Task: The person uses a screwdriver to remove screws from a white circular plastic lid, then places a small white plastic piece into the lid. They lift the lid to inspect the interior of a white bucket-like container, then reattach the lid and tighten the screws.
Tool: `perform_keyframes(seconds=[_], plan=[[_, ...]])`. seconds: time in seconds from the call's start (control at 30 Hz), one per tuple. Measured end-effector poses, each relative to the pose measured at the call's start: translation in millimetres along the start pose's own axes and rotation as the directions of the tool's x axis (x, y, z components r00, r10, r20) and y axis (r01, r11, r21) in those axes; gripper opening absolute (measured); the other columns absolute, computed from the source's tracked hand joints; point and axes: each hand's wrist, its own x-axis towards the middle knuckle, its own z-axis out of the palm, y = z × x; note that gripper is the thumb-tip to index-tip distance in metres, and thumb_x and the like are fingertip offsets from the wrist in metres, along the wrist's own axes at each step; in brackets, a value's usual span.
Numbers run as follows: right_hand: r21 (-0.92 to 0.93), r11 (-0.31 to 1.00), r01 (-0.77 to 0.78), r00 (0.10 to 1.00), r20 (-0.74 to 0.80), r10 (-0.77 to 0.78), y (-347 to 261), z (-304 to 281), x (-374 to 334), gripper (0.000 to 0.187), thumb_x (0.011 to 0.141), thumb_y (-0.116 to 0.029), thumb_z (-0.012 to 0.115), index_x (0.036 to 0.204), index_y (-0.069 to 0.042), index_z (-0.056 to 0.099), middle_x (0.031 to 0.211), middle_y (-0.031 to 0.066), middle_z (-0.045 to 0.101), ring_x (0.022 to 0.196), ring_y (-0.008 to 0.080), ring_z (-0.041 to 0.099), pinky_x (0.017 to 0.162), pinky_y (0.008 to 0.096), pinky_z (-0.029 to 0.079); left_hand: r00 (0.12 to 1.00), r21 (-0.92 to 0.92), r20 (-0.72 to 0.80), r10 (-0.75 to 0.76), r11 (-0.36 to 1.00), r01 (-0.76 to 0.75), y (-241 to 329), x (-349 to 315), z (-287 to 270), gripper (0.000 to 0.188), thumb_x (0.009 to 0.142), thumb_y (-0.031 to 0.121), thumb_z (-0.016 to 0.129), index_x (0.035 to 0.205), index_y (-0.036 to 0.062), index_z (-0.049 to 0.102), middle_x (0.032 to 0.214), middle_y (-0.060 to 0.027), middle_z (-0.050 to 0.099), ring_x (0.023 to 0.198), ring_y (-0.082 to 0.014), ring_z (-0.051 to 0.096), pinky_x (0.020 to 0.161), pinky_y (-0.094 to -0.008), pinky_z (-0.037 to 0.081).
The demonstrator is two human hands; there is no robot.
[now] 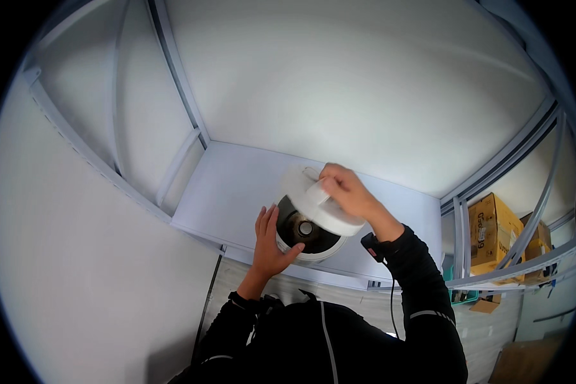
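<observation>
A white round appliance (314, 257), which looks like a rice cooker, stands near the front edge of the white shelf. Its dark inside shows, with a round metal knob (305, 228) at the centre. My left hand (270, 246) rests against its left rim, fingers stretched and thumb spread toward the front. Above the opening, my right hand (345, 189) is closed on the handle of a white round lid (329, 216). The lid is tilted and covers the far right part of the opening; a thin loop (310, 173) shows at its far edge.
The white shelf (237, 185) sits inside a grey metal frame (179, 70) with a pale wall behind. To the right, beyond the frame, are cardboard boxes (493, 232) and a teal crate (465, 297). A black cable (392, 297) hangs beside my right sleeve.
</observation>
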Motion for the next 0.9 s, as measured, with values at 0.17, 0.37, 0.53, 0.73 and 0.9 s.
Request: perform_keyframes(seconds=[0.17,0.37,0.53,0.73,0.9], plan=[[0.315,0.946,-0.082,0.990,-0.085,0.114,54.8,-53.1,2.3,0.082,0.107,-0.080,0.037,0.120,-0.005,0.066,0.105,0.0033,0.065,0.097,0.0141,0.061,0.088,0.0322,0.051,0.999,-0.001,-0.024,-0.021,1.000,0.021,9.7,1.7,-1.7,0.091,0.090,0.027,0.080,0.163,-0.0045,0.037,0.167,-0.0279,0.038,0.157,-0.0544,0.027,0.128,-0.0632,0.026],[0.806,0.559,-0.195,0.866,-0.126,0.484,102.5,-100.4,3.2,0.065,0.108,-0.060,0.063,0.132,0.000,0.070,0.113,0.0108,0.075,0.100,0.0195,0.071,0.091,0.0355,0.058,0.998,-0.032,0.013,-0.060,0.998,0.061,2.3,2.4,2.1,0.067,0.092,0.015,0.075,0.153,-0.0014,0.053,0.168,-0.0256,0.038,0.155,-0.0483,0.037,0.125,-0.0564,0.036],[0.676,0.668,-0.313,0.745,-0.261,0.613,74.1,-105.4,-3.8,0.072,0.111,-0.063,0.052,0.137,0.002,0.071,0.116,0.0112,0.077,0.104,0.0182,0.072,0.094,0.0336,0.057,0.993,0.019,-0.003,-0.122,0.992,0.122,9.1,5.8,-0.1,0.052,0.090,0.012,0.074,0.140,0.0002,0.065,0.168,-0.0222,0.042,0.152,-0.0452,0.043,0.122,-0.0518,0.042],[0.239,0.911,-0.337,0.847,-0.346,0.404,47.3,-101.0,-36.4,0.067,0.118,-0.055,0.040,0.144,0.000,0.067,0.125,0.0114,0.075,0.113,0.0181,0.068,0.103,0.0332,0.052,0.991,0.205,-0.118,-0.059,0.975,0.083,27.9,8.8,4.3,0.040,0.088,0.011,0.077,0.126,0.0017,0.071,0.161,-0.0206,0.050,0.151,-0.0489,0.044,0.122,-0.0580,0.040],[0.361,0.915,-0.181,0.848,-0.414,0.331,73.2,-98.6,-77.4,0.055,0.117,-0.048,0.048,0.145,-0.003,0.065,0.123,0.0067,0.072,0.108,0.0174,0.066,0.101,0.0360,0.052,0.970,0.179,-0.210,0.121,0.980,-0.083,59.0,25.7,25.1,0.031,0.085,0.007,0.077,0.115,0.0044,0.073,0.148,-0.0187,0.059,0.143,-0.0490,0.052,0.117,-0.0599,0.044]])
